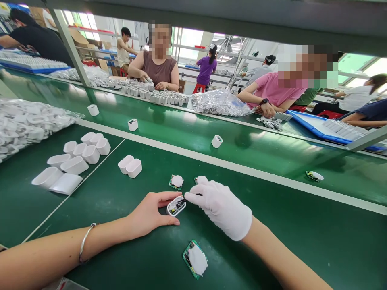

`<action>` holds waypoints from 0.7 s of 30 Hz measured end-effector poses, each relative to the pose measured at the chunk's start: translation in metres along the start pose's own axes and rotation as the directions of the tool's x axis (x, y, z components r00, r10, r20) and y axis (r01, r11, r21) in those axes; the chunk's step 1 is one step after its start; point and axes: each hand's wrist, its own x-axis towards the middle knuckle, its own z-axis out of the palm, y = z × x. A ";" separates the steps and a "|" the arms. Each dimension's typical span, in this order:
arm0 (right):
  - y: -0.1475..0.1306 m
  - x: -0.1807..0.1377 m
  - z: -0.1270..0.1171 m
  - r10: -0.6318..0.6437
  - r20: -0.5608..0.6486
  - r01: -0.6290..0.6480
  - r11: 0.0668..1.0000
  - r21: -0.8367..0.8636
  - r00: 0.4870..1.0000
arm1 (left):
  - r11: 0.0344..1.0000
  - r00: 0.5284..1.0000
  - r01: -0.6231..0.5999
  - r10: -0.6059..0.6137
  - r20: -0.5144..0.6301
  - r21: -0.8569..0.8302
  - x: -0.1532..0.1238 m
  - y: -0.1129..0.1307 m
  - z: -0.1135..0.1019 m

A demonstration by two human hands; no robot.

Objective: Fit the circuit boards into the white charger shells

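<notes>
My bare left hand point(152, 213) grips a small white oval plastic housing point(168, 210) between thumb and fingers. Its open top faces me, and yellow and dark electronic parts show inside. My right hand point(222, 205), in a white glove, pinches dark, thin tweezers point(183, 200) whose tip reaches into the housing; most of the tool is hidden by the fingers. Just beyond the hands lies a green circuit board point(176, 182) with a white pad on it. A similar board point(200, 179) is partly behind the glove. Nearer to me rests a larger-looking board point(196, 259), also with a white pad.
Two empty white housings point(134, 168) stand left of centre, with several more point(75, 165) farther left beside a bag of white parts point(30, 125). Beyond a white strip point(211, 161), a green belt point(256, 153) carries scattered housings point(217, 141) and a board point(315, 176). Co-workers sit opposite.
</notes>
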 end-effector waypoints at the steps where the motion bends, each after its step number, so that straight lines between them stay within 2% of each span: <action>1: 0.002 -0.001 -0.002 -0.002 -0.005 0.002 1.000 -0.014 1.000 | 1.000 1.000 0.002 -0.002 -0.003 0.003 0.000 0.000 0.000; 4: 0.005 -0.003 -0.011 0.008 -0.039 -0.011 0.998 -0.059 0.999 | 1.000 1.000 0.001 0.000 -0.006 0.021 -0.001 -0.001 0.000; 8: 0.000 0.000 -0.018 -0.057 -0.086 0.051 0.996 -0.069 0.995 | 0.999 1.000 -0.008 0.008 0.010 0.041 -0.001 0.001 0.000; 16: -0.002 0.011 -0.005 -0.011 -0.009 0.012 0.999 0.043 1.000 | 0.998 0.999 -0.029 0.027 0.028 0.051 -0.001 0.003 0.000; 21: 0.002 0.011 -0.012 0.027 -0.006 -0.026 0.996 0.083 1.000 | 0.998 0.999 -0.017 0.016 0.033 0.052 0.000 0.000 -0.001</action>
